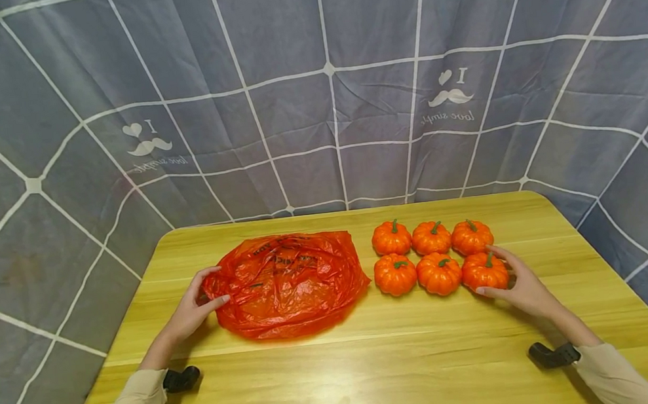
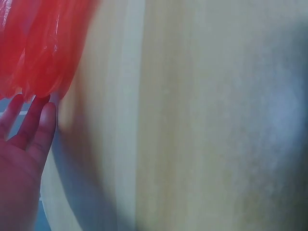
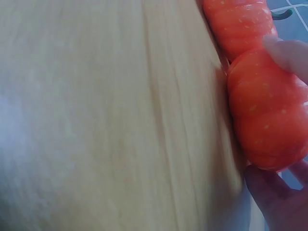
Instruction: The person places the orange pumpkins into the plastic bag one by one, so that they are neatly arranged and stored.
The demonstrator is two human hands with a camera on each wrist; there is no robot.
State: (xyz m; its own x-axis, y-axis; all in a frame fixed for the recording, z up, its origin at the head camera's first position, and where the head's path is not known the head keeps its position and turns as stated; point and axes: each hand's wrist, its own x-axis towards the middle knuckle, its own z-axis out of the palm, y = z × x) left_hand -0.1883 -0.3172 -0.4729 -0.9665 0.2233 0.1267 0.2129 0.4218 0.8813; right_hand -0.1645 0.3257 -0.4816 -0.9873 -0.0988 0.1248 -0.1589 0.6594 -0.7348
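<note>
A crumpled red plastic bag (image 1: 292, 291) with dark lettering lies on the left half of the table. At its left end is my left hand (image 1: 195, 304), thumb and fingers spread; in the left wrist view the fingertips (image 2: 45, 115) touch the bag's edge. Several small orange pumpkins with green stems stand in two rows to the right of the bag. My right hand (image 1: 522, 283) holds the front-right pumpkin (image 1: 483, 271) between thumb and fingers. In the right wrist view, that pumpkin (image 3: 269, 110) sits against its neighbour (image 3: 240, 29).
The wooden table (image 1: 342, 378) has rounded far corners. A grey curtain (image 1: 291, 120) with white grid lines hangs behind it and along both sides. Black straps with small devices (image 1: 181, 379) are worn on both wrists.
</note>
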